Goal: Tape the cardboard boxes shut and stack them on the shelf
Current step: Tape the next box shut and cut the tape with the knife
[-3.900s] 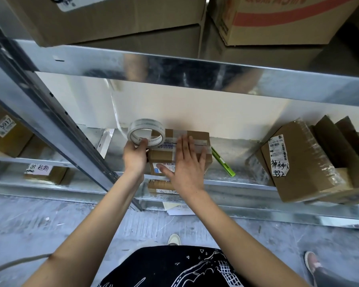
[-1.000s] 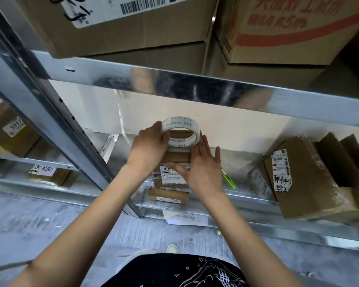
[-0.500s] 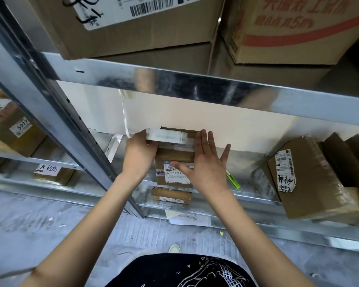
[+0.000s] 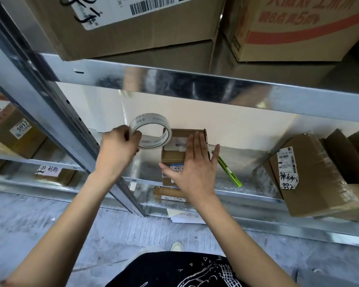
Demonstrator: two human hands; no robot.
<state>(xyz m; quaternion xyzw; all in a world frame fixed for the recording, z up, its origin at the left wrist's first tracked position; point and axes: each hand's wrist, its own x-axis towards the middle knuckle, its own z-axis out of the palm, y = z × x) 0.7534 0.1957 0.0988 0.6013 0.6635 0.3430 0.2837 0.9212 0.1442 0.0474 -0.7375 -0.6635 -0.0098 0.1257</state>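
Left hand (image 4: 117,151) fingers around glossy tape ring (image 4: 150,131); right hand (image 4: 193,166) fingers flat, together, on matte cardboard box (image 4: 174,155).

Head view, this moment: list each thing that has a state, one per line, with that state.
Left hand: grips the tape roll.
Right hand: fingers straight, pressed flat on the small box.
Tape roll: held up at the box's left edge.
Small box: flaps closed, tape across the top, on the shelf.
Green pen: lying on the shelf, right of the box.
Large box: closed, tilted.
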